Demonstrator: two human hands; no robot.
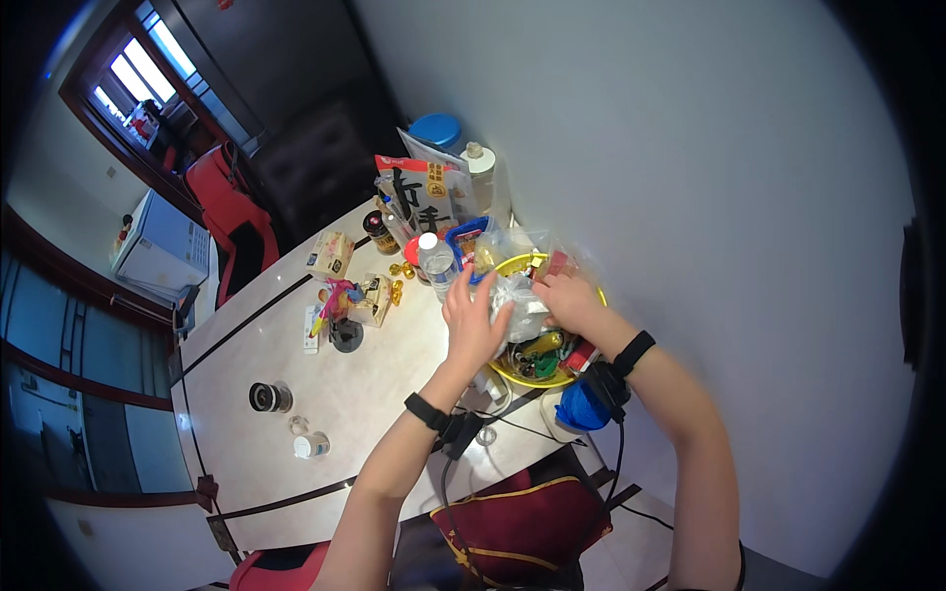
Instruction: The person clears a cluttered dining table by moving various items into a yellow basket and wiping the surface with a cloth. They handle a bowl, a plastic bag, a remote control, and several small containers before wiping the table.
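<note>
A yellow-rimmed round basket (pixel 522 380) full of small items stands at the table's right side, by the wall. On top of its contents lies a crumpled clear plastic bag (pixel 519 307). My left hand (pixel 475 323) is at the bag's left side, fingers spread and thumb against the plastic. From the right, my right hand (pixel 574 303) reaches over the basket, its fingers curled onto the bag; their tips are partly hidden. Below the bag, a gold-coloured packet (pixel 543 344) and a red-and-white box (pixel 581 356) show among the contents.
A water bottle (pixel 437 262) stands close beyond my left hand. Behind it are a blue basket (pixel 459 236), a large food bag (pixel 419 197) and a dark-lidded jar (pixel 379 231). A blue yarn-like bundle (pixel 583 406) sits near the basket; cables hang from both wrist straps.
</note>
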